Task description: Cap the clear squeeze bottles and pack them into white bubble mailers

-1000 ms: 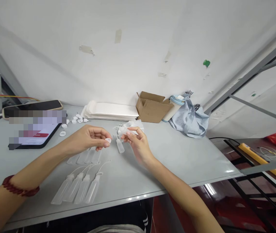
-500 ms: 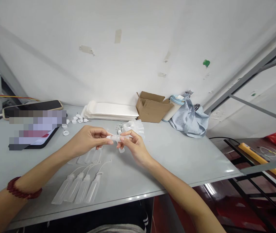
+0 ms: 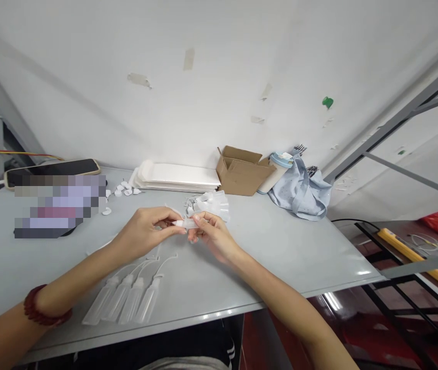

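A small translucent plastic squeeze bottle (image 3: 190,224) is held sideways between my two hands above the table. My left hand (image 3: 153,228) pinches its white neck end between thumb and fingers. Around the body of the bottle, my right hand (image 3: 213,231) is closed. Several similar bottles (image 3: 148,303) with thin white strap-like strips lie in a row near the table's front edge. Behind my hands is a pile of more clear bottles (image 3: 214,203). Small white caps (image 3: 128,191) are scattered at the back left.
Along the wall stand a stack of white sheets or trays (image 3: 180,176), an open cardboard box (image 3: 242,174), a cup with a blue lid (image 3: 276,172) and a light blue cloth bag (image 3: 299,192). A phone (image 3: 57,168) and a blurred-out device (image 3: 64,205) lie at the left.
Both hands have shifted slightly right and down with the bottle. My left forearm has moved right, now covering some of the bottles beyond the front row.
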A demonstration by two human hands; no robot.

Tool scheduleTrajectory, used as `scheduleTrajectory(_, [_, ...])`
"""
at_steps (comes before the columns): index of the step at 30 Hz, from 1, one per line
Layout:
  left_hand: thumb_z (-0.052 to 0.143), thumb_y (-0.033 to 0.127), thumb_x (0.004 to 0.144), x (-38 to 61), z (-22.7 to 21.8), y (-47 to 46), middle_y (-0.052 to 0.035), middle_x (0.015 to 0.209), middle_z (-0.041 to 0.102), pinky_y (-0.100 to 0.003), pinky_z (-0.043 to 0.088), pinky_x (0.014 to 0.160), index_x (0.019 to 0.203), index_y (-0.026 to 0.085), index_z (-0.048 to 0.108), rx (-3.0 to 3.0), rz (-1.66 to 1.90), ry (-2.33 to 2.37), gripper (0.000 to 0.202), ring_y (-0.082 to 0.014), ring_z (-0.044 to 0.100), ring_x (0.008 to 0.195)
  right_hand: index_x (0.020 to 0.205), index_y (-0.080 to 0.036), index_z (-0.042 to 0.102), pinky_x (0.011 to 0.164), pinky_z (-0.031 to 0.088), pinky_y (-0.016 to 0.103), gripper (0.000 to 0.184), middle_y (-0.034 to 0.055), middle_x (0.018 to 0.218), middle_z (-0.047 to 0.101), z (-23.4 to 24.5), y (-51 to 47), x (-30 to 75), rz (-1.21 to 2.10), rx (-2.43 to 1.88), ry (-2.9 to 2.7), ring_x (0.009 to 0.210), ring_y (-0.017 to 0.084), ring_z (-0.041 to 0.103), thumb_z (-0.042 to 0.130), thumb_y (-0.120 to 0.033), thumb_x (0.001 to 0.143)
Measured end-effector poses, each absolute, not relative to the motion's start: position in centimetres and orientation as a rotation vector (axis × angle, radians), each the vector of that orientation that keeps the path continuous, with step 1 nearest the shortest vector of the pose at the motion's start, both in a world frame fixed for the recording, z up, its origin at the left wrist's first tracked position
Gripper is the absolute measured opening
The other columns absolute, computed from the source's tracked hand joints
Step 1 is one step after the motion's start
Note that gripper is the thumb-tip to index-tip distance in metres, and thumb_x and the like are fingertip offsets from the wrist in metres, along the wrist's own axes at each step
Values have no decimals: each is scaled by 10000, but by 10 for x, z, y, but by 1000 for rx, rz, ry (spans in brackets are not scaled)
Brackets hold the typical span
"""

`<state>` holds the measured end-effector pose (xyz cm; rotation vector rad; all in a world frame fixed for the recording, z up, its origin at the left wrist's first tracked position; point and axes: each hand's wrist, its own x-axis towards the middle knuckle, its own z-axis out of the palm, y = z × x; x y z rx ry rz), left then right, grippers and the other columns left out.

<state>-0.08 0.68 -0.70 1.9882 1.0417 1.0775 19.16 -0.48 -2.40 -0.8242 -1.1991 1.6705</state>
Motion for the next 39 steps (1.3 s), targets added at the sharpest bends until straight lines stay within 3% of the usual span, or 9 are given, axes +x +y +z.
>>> scheduleTrajectory(4, [689,426,778,3,-10,4,-14,754,731,-238,517,631,760,207,729,2072,1173,1036,224,-147,634,652,795,-189,617,617,399,272,378,2,613,670,-24,-6,190,1648,-807,-1153,557,113,556,758,-535,740])
scheduleTrajectory(9, [638,455,814,3,-4,3,-25,871,746,-236,513,574,814,212,754,1878,1050,1067,270,-118,595,550,821,-197,620,635,406,276,370,-6,639,669,-24,-7,189,1614,-793,-1119,610,126,587,775,-522,734])
scheduleTrajectory(14, [554,458,868,2,1,3,1,609,670,-228,482,552,682,194,717,1878,859,1038,362,-138,585,549,828,-210,605,628,389,285,399,-10,635,669,-24,-5,190,1611,-793,-1155,604,133,575,784,-547,709])
scheduleTrajectory(20, [569,397,862,2,-7,3,-47,924,759,-240,477,640,858,225,767,2125,992,993,262,-190,653,795,830,-192,603,601,365,276,419,-22,586,635,-25,-2,192,1650,-831,-1184,536,109,507,753,-571,731])
scheduleTrajectory(24, [537,460,875,4,-4,2,-57,971,753,-230,483,581,820,214,762,2048,915,1017,338,-168,628,704,823,-183,611,599,363,265,397,-16,596,631,-24,-3,192,1639,-807,-1174,552,105,522,745,-550,753])
scheduleTrajectory(31, [475,517,893,4,0,1,-7,605,646,-219,468,512,645,183,650,1914,811,1072,452,-136,570,522,823,-195,604,614,366,272,397,-21,602,623,-23,-4,192,1621,-804,-1190,573,115,529,752,-555,743])
scheduleTrajectory(36, [550,427,857,5,-3,1,-65,911,755,-249,491,620,874,192,742,2148,974,1024,304,-174,635,691,844,-192,604,607,359,278,423,-25,579,625,-24,-2,193,1632,-841,-1187,540,112,505,742,-577,738])
scheduleTrajectory(39, [542,435,868,6,-3,0,-66,935,755,-244,499,621,918,203,749,2124,974,1020,314,-174,636,706,829,-193,607,608,367,284,427,-25,589,623,-24,-2,193,1620,-848,-1180,557,120,519,745,-584,728])
